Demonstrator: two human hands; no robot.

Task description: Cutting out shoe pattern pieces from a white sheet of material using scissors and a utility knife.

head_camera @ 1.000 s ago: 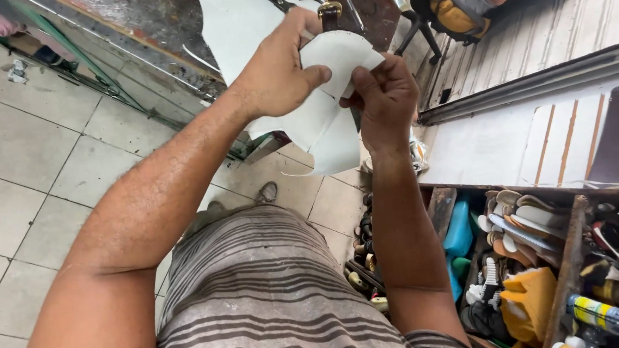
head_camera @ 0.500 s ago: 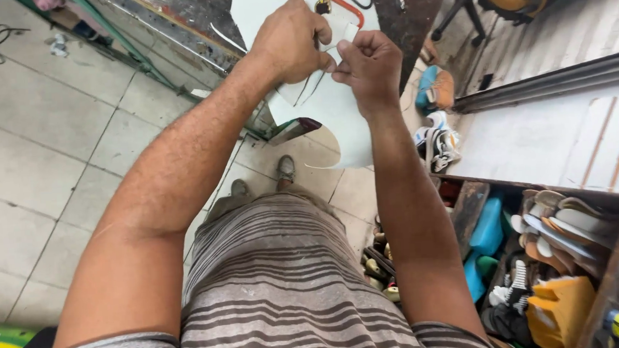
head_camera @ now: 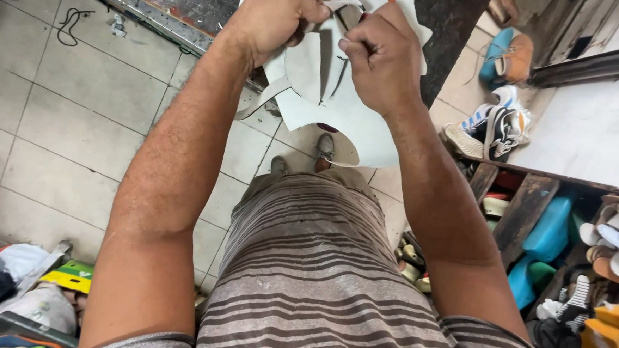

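Both hands hold a thin, pale sheet point(head_camera: 360, 125) with curved cut edges. The left hand point(head_camera: 276, 13) grip pinches its upper edge, the right hand point(head_camera: 381, 57) grip pinches beside a slit. Tiled floor point(head_camera: 74, 123) lies open below.

Packages: one flat yellow-and-green packet point(head_camera: 70, 276), seen at the lower left of the frame among heaped cloth. Labels, signs, screens: none seen.

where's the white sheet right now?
In the head view, top centre: the white sheet is held up between the left hand and right hand, above the tiled floor and in front of the dark workbench.
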